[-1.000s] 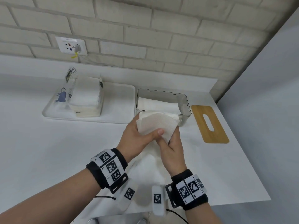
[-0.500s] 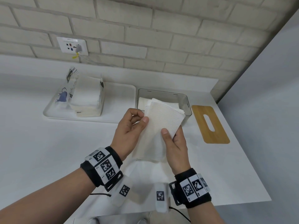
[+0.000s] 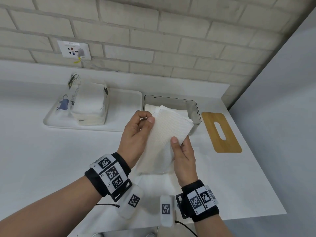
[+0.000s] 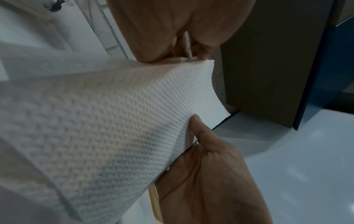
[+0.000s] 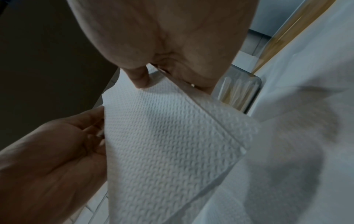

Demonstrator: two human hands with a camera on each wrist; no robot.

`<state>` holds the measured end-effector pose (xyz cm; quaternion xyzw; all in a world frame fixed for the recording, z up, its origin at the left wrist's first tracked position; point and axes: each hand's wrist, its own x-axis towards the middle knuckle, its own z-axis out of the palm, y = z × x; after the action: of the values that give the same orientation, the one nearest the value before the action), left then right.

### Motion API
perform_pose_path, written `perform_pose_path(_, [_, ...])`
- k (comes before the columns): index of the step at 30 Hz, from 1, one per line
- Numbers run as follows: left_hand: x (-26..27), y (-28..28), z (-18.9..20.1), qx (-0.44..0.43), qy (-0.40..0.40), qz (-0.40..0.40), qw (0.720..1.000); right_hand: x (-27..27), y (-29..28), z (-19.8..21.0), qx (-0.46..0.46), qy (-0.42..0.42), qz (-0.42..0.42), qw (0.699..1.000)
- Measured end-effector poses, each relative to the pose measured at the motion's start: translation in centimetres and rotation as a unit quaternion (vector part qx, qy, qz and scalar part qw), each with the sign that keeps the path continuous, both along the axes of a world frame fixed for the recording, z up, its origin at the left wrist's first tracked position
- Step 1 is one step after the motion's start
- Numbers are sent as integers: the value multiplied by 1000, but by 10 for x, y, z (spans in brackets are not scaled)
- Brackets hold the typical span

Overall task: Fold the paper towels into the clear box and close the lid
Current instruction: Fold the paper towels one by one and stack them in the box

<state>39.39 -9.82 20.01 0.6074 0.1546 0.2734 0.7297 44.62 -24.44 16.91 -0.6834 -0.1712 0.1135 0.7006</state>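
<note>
A folded white embossed paper towel point(image 3: 164, 139) hangs in the air in front of the clear box point(image 3: 196, 113). My left hand point(image 3: 136, 134) pinches its upper left edge between thumb and curled fingers. My right hand point(image 3: 181, 151) pinches its right edge, thumb on top. In the left wrist view the paper towel point(image 4: 107, 124) fills the frame, with my right hand point(image 4: 206, 166) at its lower edge. In the right wrist view the paper towel point(image 5: 166, 145) shows its fold line, with my left hand point(image 5: 57, 151) at its left edge. The box holds white towels point(image 3: 181, 111). The wooden lid point(image 3: 221, 132) lies flat to the right of the box.
A white tray point(image 3: 126, 106) at the back left carries an opened pack of paper towels point(image 3: 89, 105). Another white sheet point(image 3: 153, 183) lies on the counter under my hands. A brick wall with a socket point(image 3: 73, 49) is behind. The counter's right edge point(image 3: 266, 168) runs close to the lid.
The bunched towel has been spread into a flat folded rectangle. My hands have moved apart to its left and right edges and lifted it slightly toward the box.
</note>
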Motion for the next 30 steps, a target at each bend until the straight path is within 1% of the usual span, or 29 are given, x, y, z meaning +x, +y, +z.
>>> perform_pose_path(5, [2,-1,-1,-16,7,-3,1000,2,1,-1,4,12,4,1000])
perform_pose_path(8, [2,0,-2,16,11,-3,1000,6,0,-2,-8,-2,7,1000])
perform_pose_path(11, [3,2,0,42,-10,-6,999,8,-5,-3,-14,-31,10,999])
perform_pose_path(16, [6,3,4,89,-27,-23,995,11,-13,2,-58,-69,43,995])
perform_pose_path(17, [7,3,4,86,-29,-32,995,12,-14,4,-61,-74,44,994])
perform_pose_path(19, [6,3,2,49,-27,-53,997,12,-16,7,-56,-89,39,994])
perform_pose_path(21, [4,3,-3,18,-12,-79,997,9,-16,11,-40,-97,29,994])
perform_pose_path(22, [4,3,-5,16,6,-91,996,8,-16,12,-28,-98,26,994])
perform_pose_path(24, [2,2,-10,59,41,-108,992,6,-15,11,-18,-93,24,995])
perform_pose_path(26, [0,2,-17,99,59,-106,988,6,-13,5,-32,-92,25,995])
perform_pose_path(28, [-4,3,-27,119,74,-93,986,6,-12,-3,-57,-73,33,995])
perform_pose_path(30, [-8,2,-34,112,113,-96,983,7,-11,-13,-84,-48,48,994])
